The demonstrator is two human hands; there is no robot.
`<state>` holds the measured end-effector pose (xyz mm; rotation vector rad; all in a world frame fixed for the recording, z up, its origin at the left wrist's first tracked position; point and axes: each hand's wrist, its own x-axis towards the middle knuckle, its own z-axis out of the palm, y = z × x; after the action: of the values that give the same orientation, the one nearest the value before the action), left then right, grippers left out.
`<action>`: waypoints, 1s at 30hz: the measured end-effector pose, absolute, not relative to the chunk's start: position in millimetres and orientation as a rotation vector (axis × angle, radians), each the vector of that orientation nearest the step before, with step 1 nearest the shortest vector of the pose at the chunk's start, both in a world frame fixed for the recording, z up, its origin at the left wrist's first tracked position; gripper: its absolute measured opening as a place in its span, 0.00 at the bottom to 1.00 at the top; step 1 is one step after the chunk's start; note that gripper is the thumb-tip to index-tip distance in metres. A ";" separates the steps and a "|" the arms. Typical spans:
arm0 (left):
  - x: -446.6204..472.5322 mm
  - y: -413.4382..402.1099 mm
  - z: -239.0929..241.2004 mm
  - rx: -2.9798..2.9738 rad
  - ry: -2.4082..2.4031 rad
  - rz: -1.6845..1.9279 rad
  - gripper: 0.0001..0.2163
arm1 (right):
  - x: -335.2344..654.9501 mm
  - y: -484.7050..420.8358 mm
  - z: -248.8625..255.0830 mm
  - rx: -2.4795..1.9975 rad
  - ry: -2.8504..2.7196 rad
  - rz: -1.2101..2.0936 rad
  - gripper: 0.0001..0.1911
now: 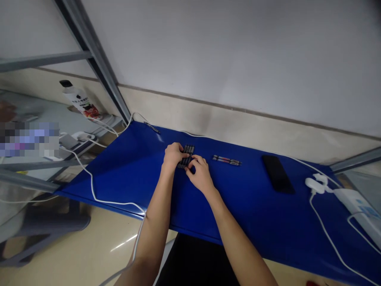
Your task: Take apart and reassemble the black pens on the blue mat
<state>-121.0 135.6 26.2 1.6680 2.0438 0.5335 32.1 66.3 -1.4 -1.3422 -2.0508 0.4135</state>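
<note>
Several dark pens (pixel 189 149) lie side by side in a row on the blue tabletop (pixel 133 174), between my two hands. From the left side, my left hand (pixel 173 155) is closed around the row, its thumb across the pens. Against their right side my right hand (pixel 200 171) curls, thumb and fingertips pressed on the pens. Part of the row is hidden under my fingers. To the right lie two pens (pixel 227 160) with grey, red and blue markings, apart from my hands. One more dark pen (pixel 151 127) rests near the back left corner.
A black phone (pixel 277 174) lies on the right, left of a white power strip (pixel 357 206) with a plugged charger (pixel 316 183). A white cable (pixel 92 186) crosses the left edge and my left forearm. A bottle (pixel 79 99) stands beyond the metal frame (pixel 104 67).
</note>
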 end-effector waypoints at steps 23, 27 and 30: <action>-120.2 132.2 30.6 1.690 2.060 0.492 0.15 | 39.5 64.1 -6.0 -1.334 -1.989 0.564 0.15; -120.4 132.4 30.3 1.670 2.056 0.499 0.15 | 39.1 63.0 -5.4 -1.325 -1.992 0.549 0.14; -120.6 132.8 29.7 1.670 2.053 0.494 0.16 | 38.5 61.8 -5.3 -1.319 -2.016 0.508 0.13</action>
<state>-120.6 132.8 29.7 1.6697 2.0529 0.4940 38.5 61.8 -5.3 -1.3191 -2.0162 0.5084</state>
